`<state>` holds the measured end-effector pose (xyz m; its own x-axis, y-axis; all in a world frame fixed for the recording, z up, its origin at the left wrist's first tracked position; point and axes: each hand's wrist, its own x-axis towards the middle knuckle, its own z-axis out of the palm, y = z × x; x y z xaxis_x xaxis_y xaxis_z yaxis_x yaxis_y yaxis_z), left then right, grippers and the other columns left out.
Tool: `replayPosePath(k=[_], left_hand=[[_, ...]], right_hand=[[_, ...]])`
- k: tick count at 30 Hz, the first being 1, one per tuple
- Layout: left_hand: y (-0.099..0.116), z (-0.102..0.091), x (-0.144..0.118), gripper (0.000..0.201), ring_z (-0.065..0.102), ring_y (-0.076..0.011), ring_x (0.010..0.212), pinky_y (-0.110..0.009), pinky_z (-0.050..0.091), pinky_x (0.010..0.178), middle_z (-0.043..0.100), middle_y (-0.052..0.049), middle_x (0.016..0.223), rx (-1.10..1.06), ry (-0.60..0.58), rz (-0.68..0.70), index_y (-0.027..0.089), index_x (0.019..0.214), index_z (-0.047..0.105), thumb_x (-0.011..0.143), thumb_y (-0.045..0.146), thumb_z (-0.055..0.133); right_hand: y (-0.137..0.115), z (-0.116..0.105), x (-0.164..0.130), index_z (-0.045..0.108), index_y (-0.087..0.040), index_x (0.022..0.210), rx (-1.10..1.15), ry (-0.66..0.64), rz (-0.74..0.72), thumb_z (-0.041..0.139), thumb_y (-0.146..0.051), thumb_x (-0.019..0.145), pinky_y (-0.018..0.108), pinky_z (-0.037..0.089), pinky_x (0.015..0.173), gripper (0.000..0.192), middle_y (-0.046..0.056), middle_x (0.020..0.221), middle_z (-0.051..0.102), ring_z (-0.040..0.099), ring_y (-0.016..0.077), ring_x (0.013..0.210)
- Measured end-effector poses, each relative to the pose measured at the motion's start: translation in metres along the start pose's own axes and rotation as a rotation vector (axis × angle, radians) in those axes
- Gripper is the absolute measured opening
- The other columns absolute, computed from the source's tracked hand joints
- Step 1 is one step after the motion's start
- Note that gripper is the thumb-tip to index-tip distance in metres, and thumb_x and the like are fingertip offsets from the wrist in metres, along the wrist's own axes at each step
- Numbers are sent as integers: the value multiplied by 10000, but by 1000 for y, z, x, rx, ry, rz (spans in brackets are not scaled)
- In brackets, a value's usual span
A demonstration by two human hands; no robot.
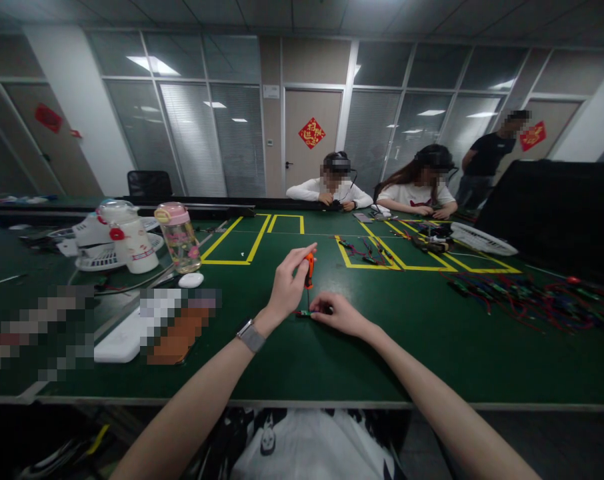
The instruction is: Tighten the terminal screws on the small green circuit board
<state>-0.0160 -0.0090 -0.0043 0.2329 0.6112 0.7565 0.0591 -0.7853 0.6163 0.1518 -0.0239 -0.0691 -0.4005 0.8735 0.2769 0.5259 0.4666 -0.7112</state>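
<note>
My left hand (288,283) is closed on the orange-and-black handle of a screwdriver (309,272), which stands upright over the table. Its thin shaft points down at a small green circuit board (303,313) lying on the green tabletop. Whether the tip touches the board is too small to tell. From the right, my right hand (339,313) pinches the board's end between thumb and fingers, resting low on the table. A watch sits on my left wrist.
Left stand a pink-lidded bottle (179,237), a white bottle (132,237), a white power bank (127,340) and a brown case (175,337). Boards with red wires (542,300) pile at right; several more lie within yellow tape (349,257). Two people sit across; another stands behind.
</note>
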Motion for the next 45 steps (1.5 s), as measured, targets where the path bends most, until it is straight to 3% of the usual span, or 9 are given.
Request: replayPosePath(k=[4, 9, 15, 19, 24, 30, 38, 42, 45], left_hand=[[-2, 2, 0, 299, 619, -149, 900, -288, 512, 813, 617, -51, 1036, 22, 53, -5, 236, 1219, 598, 938, 259, 500], [1, 0, 0, 197, 567, -141, 860, -271, 505, 780, 515, -31, 944, 197, 154, 19, 235, 1041, 690, 881, 307, 601], [-2, 0, 0, 346, 607, -153, 982, -303, 488, 872, 602, -58, 1108, 47, 66, -16, 238, 1245, 588, 979, 219, 368], [-5, 2, 0, 296, 622, -149, 879, -279, 511, 777, 631, -56, 1018, 43, 91, -22, 223, 1209, 605, 945, 255, 476], [-3, 1, 1, 199, 576, -144, 864, -273, 498, 783, 554, -32, 940, 178, 164, 3, 229, 1045, 682, 865, 290, 622], [-4, 1, 0, 316, 615, -151, 972, -301, 496, 870, 615, -64, 1109, 25, 92, -31, 224, 1216, 606, 976, 253, 402], [-2, 1, 0, 206, 595, -146, 891, -263, 503, 794, 573, -44, 979, 153, 172, -14, 224, 1058, 684, 890, 295, 587], [-3, 1, 0, 309, 610, -160, 995, -288, 504, 853, 614, -62, 1115, 44, 90, -19, 241, 1203, 622, 962, 242, 431], [-6, 3, 0, 342, 638, -149, 908, -280, 519, 800, 646, -64, 1094, -38, 50, -54, 237, 1272, 572, 963, 247, 426]], right_hand=[[0, 0, 0, 674, -146, 852, -2, 1, 4, 654, -150, 764, 254, 448, 652, 91, 17, 758, 630, 561, 136, 682], [-1, 0, 0, 678, -155, 848, -14, 9, 2, 658, -164, 766, 250, 442, 636, 85, 11, 742, 626, 559, 135, 670], [-2, 0, 0, 681, -148, 855, -10, 7, 3, 654, -160, 768, 252, 450, 651, 92, 18, 756, 635, 567, 137, 684], [-2, 0, 0, 680, -146, 851, -19, 4, 2, 652, -164, 774, 252, 441, 641, 84, 15, 745, 625, 564, 139, 680], [-3, 0, 0, 682, -148, 847, -29, 1, 12, 661, -142, 759, 252, 443, 646, 90, 8, 741, 619, 558, 136, 675], [-1, 0, 0, 693, -160, 867, -53, 11, 15, 675, -141, 745, 247, 430, 638, 125, 6, 752, 610, 545, 134, 674], [0, 1, 0, 691, -162, 868, -73, 15, 1, 687, -143, 731, 244, 424, 631, 138, 3, 755, 594, 535, 132, 671], [-1, 1, 0, 692, -157, 866, -57, 11, 3, 679, -149, 742, 243, 424, 624, 124, 6, 753, 595, 532, 130, 664], [-1, 1, 0, 689, -155, 867, -52, 17, 2, 677, -143, 742, 243, 426, 634, 126, 4, 752, 598, 533, 128, 666]])
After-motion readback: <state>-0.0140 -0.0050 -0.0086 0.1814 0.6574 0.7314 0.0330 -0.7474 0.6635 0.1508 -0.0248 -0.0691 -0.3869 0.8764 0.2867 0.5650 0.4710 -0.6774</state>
